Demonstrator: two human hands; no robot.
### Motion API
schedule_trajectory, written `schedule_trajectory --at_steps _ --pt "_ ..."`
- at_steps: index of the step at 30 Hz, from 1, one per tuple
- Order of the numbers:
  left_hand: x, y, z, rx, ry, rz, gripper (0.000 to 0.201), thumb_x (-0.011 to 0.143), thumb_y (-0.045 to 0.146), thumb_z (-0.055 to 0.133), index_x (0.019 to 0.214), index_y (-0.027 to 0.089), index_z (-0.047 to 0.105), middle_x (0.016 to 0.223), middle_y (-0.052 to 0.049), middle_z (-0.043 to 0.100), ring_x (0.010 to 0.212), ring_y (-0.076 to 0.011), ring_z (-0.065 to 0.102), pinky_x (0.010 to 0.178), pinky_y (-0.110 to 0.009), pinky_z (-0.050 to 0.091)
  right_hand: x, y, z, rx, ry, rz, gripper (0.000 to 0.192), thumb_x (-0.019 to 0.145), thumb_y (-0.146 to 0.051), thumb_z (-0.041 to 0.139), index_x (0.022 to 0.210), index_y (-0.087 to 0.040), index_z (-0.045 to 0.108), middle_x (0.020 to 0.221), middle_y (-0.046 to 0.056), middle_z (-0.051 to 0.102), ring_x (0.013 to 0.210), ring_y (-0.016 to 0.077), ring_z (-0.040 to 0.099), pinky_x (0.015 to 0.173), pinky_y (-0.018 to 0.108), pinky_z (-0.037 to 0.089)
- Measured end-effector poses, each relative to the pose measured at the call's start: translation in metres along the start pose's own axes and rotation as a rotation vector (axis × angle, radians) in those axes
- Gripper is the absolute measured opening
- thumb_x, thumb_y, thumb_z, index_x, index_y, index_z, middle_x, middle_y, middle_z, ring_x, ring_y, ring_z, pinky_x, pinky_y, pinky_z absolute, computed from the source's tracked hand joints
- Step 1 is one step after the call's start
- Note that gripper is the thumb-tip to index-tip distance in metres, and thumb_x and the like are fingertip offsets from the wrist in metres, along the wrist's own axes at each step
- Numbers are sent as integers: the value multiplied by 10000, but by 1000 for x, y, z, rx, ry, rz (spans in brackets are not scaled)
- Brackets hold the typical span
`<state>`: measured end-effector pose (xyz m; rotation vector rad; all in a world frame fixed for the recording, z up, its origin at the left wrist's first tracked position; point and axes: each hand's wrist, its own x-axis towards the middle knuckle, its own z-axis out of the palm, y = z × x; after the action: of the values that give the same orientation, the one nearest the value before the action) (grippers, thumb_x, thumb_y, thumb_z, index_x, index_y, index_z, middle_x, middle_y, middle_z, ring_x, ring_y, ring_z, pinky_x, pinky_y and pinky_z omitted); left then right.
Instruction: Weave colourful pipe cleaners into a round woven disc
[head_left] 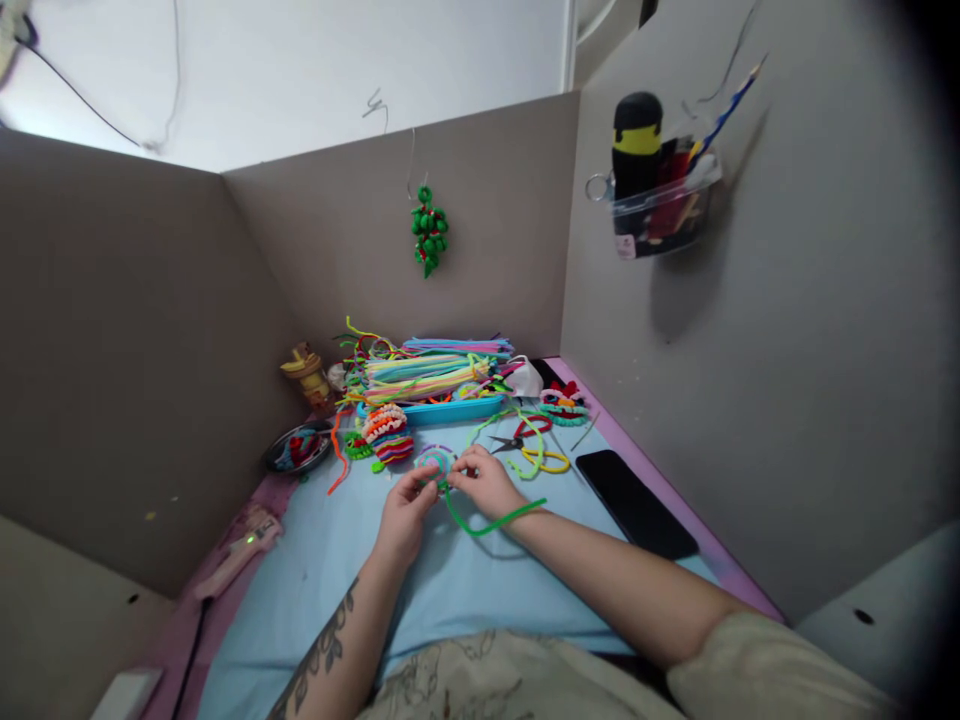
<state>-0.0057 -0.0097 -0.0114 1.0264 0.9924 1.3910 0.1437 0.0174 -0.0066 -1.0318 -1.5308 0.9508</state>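
Note:
A small round coil of pipe cleaners [433,459] in pink, teal and purple is held low over the blue cloth. My left hand [405,515] grips it from the left, thumb and fingers closed on its lower edge. At its right edge my right hand [491,483] is closed in a pinch; its fingertips touch the coil, and exactly what lies between them is too small to see. A green pipe cleaner [480,532] runs from the coil's lower right, curves down, then rises across in front of my right wrist. Scissors [517,440] with red and yellow handles lie beyond my right hand.
Bundles of pastel pipe cleaners [427,370] fill a blue tray [454,411] at the back. A striped pipe-cleaner piece [390,437] sits before it. A black phone [637,503] lies right, a dark bowl [300,447] left. Grey partitions [495,200] enclose the desk.

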Motion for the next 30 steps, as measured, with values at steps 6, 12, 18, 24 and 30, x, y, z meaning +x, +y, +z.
schedule_trajectory --at_steps 6,12,18,24,30 --pt "-3 4 3 -22 -42 -51 349 594 265 747 919 162 669 887 -60 650 700 -125 584 673 -250 468 1 10 3 -114 18 36 79 646 -165 650 586 -166 597 1058 59 485 1047 209 446 943 366 310" --pt "-1 6 2 -78 -12 -90 331 546 241 769 845 139 670 892 -77 654 739 -164 611 697 -305 496 4 13 0 -58 -46 20 80 676 -181 628 603 -162 600 1162 72 465 1090 213 458 963 376 315" --pt "9 4 -6 -175 165 -35 352 495 213 792 813 137 661 841 -41 661 726 -140 615 707 -280 487 -5 -4 -2 -205 -49 -237 329 602 -93 664 898 -228 618 992 45 502 1008 202 471 914 359 366" --pt "9 6 -2 -172 242 2 366 460 222 803 770 132 632 730 -15 647 648 -126 604 639 -261 475 -17 -10 6 -154 -163 -355 76 726 -166 608 785 -210 629 767 5 576 772 144 540 735 276 423" --pt "6 9 2 -60 168 -56 331 471 229 786 631 146 509 527 69 509 427 -45 460 397 -155 326 -10 -9 -5 -108 -8 -267 97 761 -213 567 807 -195 651 770 29 630 728 149 562 686 273 427"
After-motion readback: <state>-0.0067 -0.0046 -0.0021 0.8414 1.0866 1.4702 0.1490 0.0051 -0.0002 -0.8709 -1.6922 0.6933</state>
